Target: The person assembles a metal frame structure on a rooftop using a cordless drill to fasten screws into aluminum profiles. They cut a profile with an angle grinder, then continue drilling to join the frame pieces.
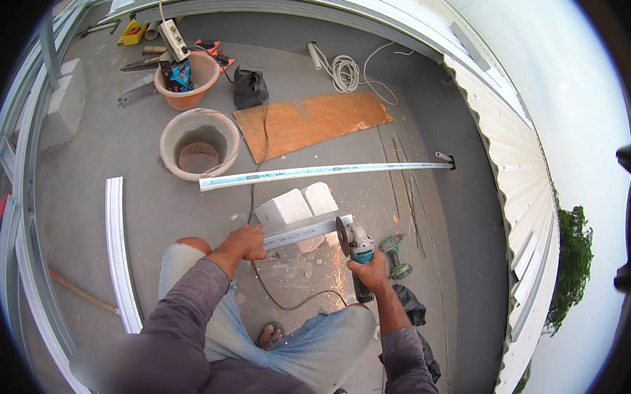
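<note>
My left hand (245, 242) presses down on a short grey metal channel (307, 230) that lies across two white blocks (297, 205). My right hand (370, 271) grips a teal angle grinder (357, 247), whose disc touches the right end of the channel. Sparks scatter over the floor below the blocks. The grinder's black cord (293, 302) loops across the concrete between my knees. I am crouching, with a sandalled foot (271, 334) showing under me.
A long white metal strip (317, 170) lies beyond the blocks. Two buckets (199, 144), a plywood sheet (312, 119), a saw, a power strip and coiled white cable sit farther back. A cordless drill (396, 253) lies to the right, a curved white channel (119, 248) to the left. Corrugated roofing edges the right.
</note>
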### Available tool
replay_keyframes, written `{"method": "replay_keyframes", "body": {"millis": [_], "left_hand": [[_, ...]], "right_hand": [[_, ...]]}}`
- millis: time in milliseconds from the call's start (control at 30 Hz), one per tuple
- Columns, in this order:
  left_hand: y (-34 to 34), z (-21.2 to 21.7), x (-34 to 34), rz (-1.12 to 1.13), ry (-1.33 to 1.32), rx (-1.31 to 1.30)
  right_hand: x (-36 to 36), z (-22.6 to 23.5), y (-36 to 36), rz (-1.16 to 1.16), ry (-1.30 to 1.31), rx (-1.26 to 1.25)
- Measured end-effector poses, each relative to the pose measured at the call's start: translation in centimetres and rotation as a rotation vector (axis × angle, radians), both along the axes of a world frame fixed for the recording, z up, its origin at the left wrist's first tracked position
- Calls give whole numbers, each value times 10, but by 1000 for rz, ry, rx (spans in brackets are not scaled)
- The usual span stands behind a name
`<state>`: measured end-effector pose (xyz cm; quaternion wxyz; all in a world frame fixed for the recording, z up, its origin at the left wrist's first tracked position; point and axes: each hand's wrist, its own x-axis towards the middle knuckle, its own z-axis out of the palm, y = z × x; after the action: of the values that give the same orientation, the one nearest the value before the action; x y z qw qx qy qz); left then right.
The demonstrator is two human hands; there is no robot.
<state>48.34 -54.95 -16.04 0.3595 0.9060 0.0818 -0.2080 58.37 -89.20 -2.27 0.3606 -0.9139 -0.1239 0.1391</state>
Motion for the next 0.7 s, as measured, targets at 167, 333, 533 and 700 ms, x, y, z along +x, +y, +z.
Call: {"method": "replay_keyframes", "body": {"millis": [167,333,533,700], "left_hand": [[-2,4,1,-9,78,9],[-2,12,-3,2,31,24],[-16,27,-12,125,-115,178],[-29,27,-3,184,-218,255]], "right_hand": [[1,-5,-2,-3,-16,-34],[-1,-10,-6,-21,-24,-49],[-18,-2,-18,-39,43,95],[-15,7,-16,-199,107,334]]}}
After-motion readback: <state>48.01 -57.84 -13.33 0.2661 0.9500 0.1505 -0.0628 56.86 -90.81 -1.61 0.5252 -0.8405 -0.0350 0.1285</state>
